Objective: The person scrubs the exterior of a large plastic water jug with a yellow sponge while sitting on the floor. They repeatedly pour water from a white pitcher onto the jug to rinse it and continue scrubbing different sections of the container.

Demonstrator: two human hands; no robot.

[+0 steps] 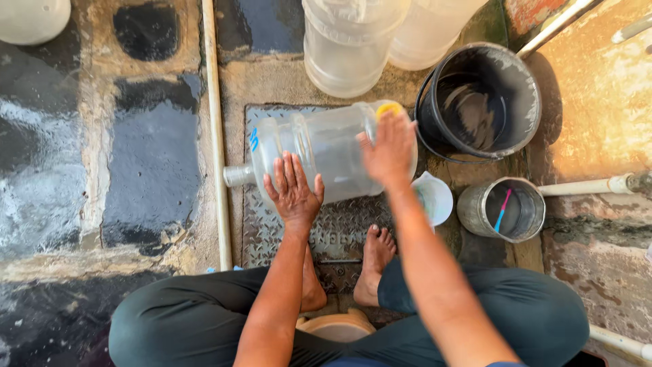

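Scrubbing midway, seemingly: clear jug (326, 153) laid sideways on metal plate (339, 231), steadied by left hand (293, 191), fingers spread; right hand (390, 149) pressing yellow sponge (388, 107), fingers together. Rinsing seemingly left.

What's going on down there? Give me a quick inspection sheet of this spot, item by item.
Surface: wet, patchy concrete floor with a metal tread plate under the work.
Job's things: clear jug lying on its side, neck to the left; yellow sponge at its base.
Clutter: black bucket with water, metal can with a brush in it, small white cup, two more upright jugs.
Hands: left hand flat on the jug's side; right hand on the base, by the sponge.
Cables: nothing seen.
Surroundings: white pipes along the floor; person seated, bare feet on the plate.
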